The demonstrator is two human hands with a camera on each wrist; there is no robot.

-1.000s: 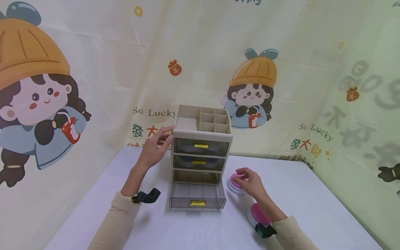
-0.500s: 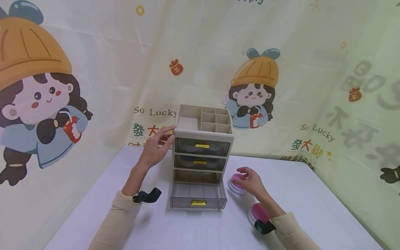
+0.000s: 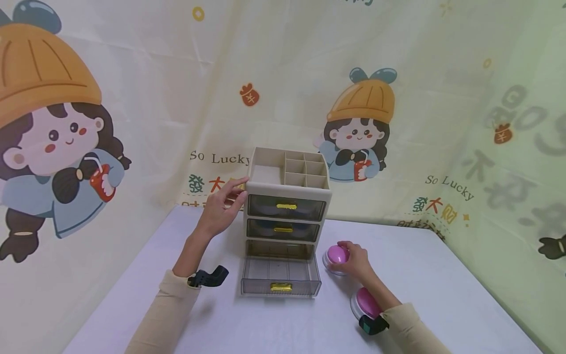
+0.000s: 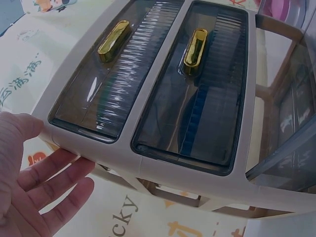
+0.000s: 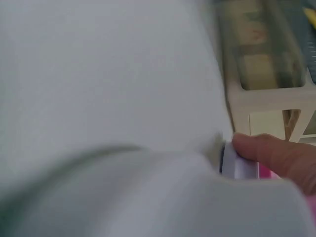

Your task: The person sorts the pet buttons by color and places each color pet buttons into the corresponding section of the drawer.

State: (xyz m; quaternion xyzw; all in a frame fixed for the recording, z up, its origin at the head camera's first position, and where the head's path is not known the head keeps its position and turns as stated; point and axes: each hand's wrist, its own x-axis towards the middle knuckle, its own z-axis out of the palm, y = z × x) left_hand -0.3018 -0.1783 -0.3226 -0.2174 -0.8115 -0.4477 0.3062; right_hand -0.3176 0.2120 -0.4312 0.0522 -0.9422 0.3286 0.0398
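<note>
A beige drawer organizer (image 3: 288,188) stands on the table, its bottom clear drawer (image 3: 261,287) pulled out. Fingers and thumb of my left hand (image 3: 218,212) touch the organizer's upper left edge; in the left wrist view the thumb (image 4: 30,126) lies at the front corner and the other fingers against the side. To the right of the organizer, my right hand (image 3: 359,264) holds a round white piece with a pink domed top (image 3: 337,253) by its rim, low at the table. A similar pink-topped round piece (image 3: 368,300) lies under my right forearm, partly hidden.
Two upper smoky drawers (image 3: 269,206) with gold handles are closed, with dark contents dimly visible. The organizer's top has divided compartments (image 3: 306,167). A white cloth covers the table (image 3: 424,285); a printed curtain (image 3: 283,59) hangs behind.
My right hand has turned and lowered slightly, its fingers and thumb now around the farther pink-topped piece, more of which shows. My left hand keeps its place on the organizer.
</note>
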